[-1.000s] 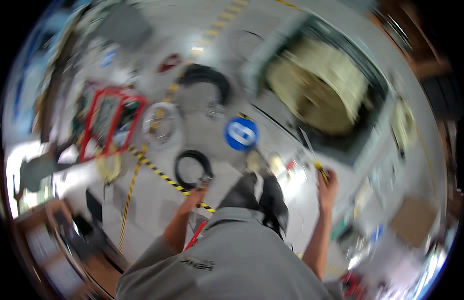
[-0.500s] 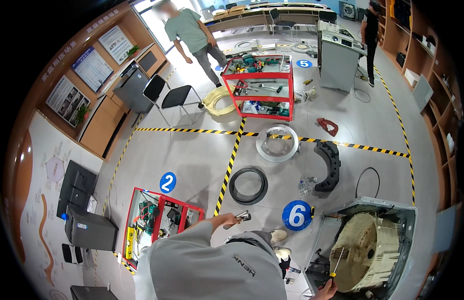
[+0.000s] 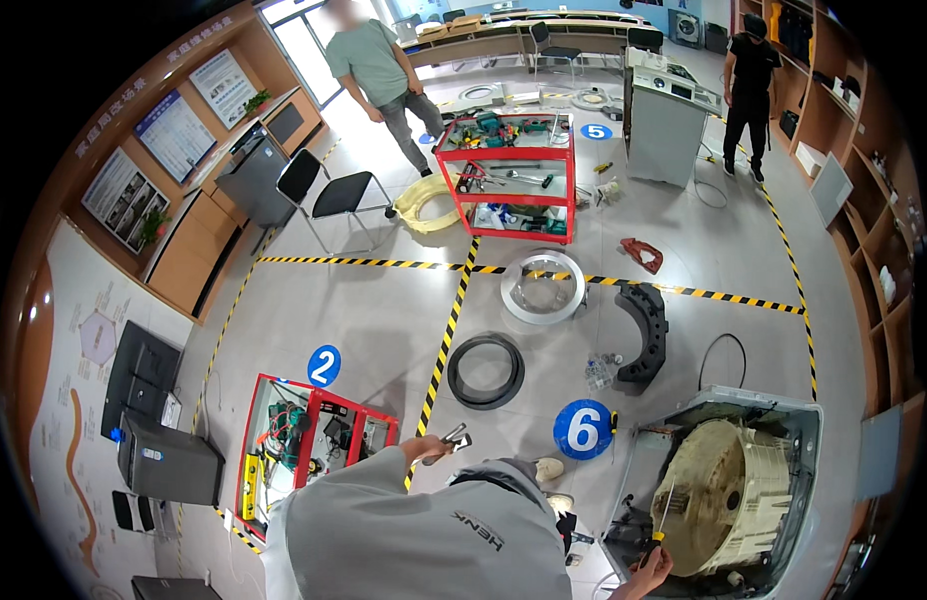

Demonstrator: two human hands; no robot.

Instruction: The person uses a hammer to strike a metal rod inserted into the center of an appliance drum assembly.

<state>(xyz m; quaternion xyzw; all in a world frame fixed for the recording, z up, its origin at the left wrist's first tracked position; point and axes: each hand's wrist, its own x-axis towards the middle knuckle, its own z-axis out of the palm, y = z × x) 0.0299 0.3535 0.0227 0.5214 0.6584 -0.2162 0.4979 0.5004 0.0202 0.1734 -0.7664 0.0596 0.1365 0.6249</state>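
in the head view, keeping both hands well apart. clasping a silvery metal hand tool in the left hand, near the black rubber ring on the floor; cannot tell its exact kind. gripping a yellow-and-black screwdriver by the handle in the right hand, aiming the shaft across the cream washing-machine tub, inside the grey cabinet at lower right; cannot tell whether touching it. compared with half a second ago, shifted slightly leftward with the left hand, toward the red tool cart; barely altered with the right. also showing more of a co-worker in black. judging by the unchanged grips, probably adjusting posture only.
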